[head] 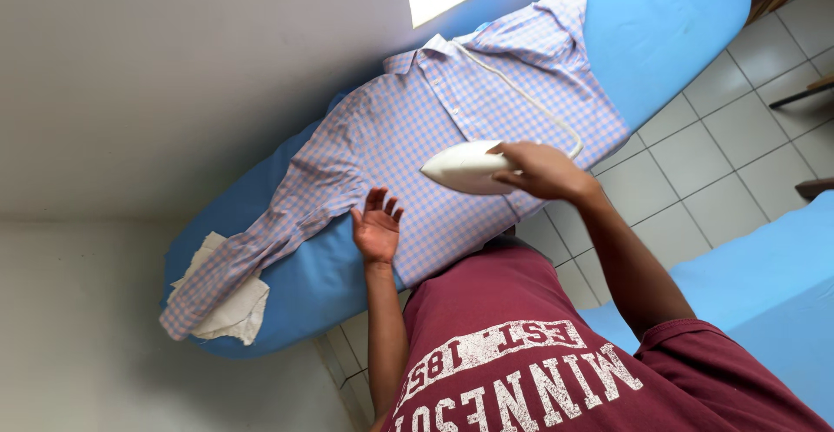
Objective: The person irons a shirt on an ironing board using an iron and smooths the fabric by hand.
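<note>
Though flat, iron (465,167) tip toward sleeve (261,249).

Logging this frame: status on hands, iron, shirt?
Right hand grips white iron, flat on checked shirt. Left hand open, palm up, above shirt hem. Cord trails across shirt; white cloth under sleeve.

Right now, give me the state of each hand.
Left hand: open, fingers spread, at the checked shirt, holding nothing.
Right hand: closed on the white iron.
</note>
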